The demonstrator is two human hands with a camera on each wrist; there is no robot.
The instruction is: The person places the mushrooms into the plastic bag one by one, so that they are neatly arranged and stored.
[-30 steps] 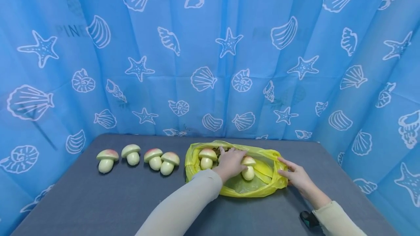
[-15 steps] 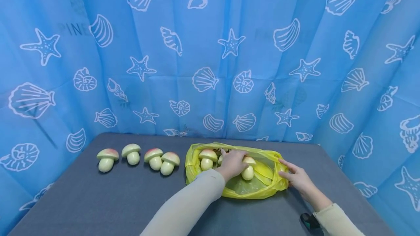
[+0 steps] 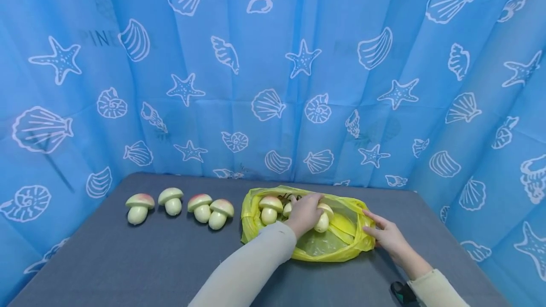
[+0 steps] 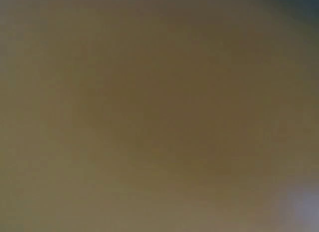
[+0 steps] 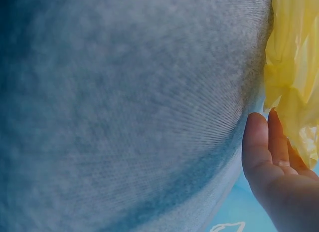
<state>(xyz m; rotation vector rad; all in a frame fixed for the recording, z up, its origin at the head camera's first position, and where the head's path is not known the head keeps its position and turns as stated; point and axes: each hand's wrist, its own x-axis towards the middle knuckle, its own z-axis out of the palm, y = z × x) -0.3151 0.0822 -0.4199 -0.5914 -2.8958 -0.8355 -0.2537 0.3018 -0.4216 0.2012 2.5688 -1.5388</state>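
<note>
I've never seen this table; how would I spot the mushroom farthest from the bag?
On the grey table, find the yellow bag. To its left runs a row of four mushrooms. Yours is the leftmost mushroom, blushed pink on its cap's right side, where its nearest neighbour looks plain pale green.

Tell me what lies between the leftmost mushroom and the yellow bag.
In the head view, three more mushrooms on the grey table: one apart, then two close together.

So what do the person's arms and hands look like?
The left sleeve and right sleeve look pale and creamy, with no pattern I can see. The left hand and right hand have no gloves on. A small dark thing shows beside the right sleeve; I can't tell what it is.
</note>
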